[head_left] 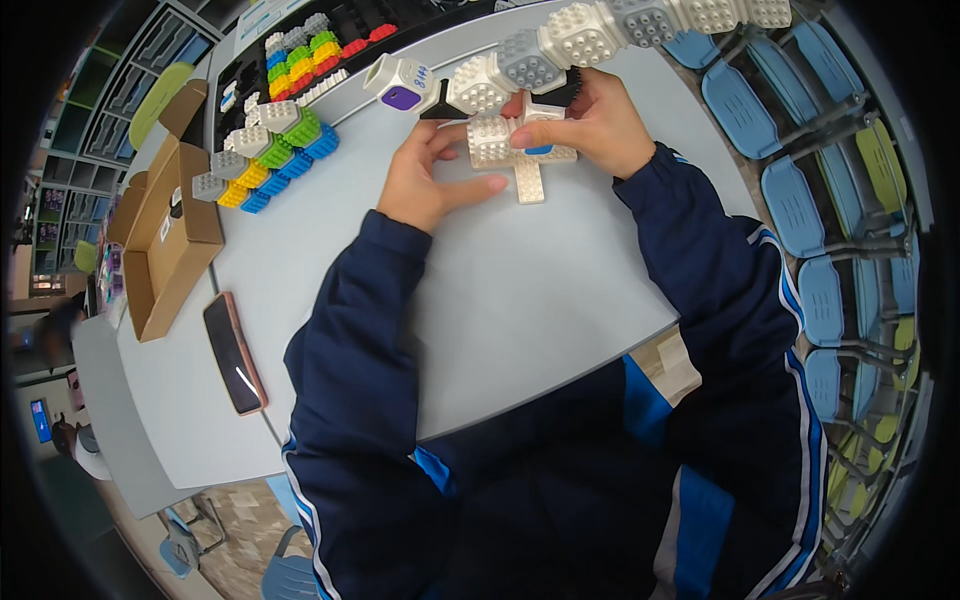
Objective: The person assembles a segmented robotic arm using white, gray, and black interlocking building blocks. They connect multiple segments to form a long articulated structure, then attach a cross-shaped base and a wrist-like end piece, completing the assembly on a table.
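A white studded block assembly (492, 150) with a flat base and a narrow strip (530, 184) toward me stands on the table between my hands. My left hand (425, 180) is curled around its left side, with the thumb along the front edge and some fingers hidden behind. On the upper right part, my right hand (600, 125) is closed, its thumb pressed near a small blue piece (540, 150). Black toothed pieces (553, 93) show beside the right fingers. Just beyond, a white block with a purple panel (402, 90) joins a white and grey studded chain (530, 60).
Colourful studded blocks (265, 160) stand at the left, before a black tray (345, 25) of small parts. An open cardboard box (170, 240) and a phone (235, 352) lie at the table's left. Folded blue chairs (790, 205) line the right side.
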A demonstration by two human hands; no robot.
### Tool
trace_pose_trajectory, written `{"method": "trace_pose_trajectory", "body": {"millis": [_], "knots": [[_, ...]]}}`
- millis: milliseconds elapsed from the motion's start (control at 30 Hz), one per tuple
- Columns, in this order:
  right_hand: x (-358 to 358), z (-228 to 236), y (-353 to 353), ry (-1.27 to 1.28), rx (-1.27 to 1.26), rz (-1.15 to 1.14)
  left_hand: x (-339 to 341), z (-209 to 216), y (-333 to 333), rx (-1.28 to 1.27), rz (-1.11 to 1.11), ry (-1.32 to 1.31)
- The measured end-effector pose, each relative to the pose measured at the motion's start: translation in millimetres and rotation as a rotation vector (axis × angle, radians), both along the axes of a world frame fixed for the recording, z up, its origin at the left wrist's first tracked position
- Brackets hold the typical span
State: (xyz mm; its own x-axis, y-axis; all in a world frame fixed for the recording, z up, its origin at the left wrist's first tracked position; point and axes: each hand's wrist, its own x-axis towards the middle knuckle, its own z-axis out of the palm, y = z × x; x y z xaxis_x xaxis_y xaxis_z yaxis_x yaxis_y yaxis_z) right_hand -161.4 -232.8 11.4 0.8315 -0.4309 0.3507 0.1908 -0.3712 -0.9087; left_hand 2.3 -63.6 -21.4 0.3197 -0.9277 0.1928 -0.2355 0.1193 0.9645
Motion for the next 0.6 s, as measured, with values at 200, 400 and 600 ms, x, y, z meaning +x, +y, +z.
{"method": "trace_pose_trajectory", "body": {"millis": [200, 400, 600], "knots": [[5, -4, 10, -0.011, 0.075, 0.081, 8, -4, -1, -0.069, -0.054, 0.166], [2, -3, 10, 0.104, 0.016, 0.11, 16, -2, 5, 0.008, -0.083, 0.161], [-4, 12, 1, 0.26, -0.04, 0.158, 10, 3, 6, 0.036, 0.043, 0.145]]}}
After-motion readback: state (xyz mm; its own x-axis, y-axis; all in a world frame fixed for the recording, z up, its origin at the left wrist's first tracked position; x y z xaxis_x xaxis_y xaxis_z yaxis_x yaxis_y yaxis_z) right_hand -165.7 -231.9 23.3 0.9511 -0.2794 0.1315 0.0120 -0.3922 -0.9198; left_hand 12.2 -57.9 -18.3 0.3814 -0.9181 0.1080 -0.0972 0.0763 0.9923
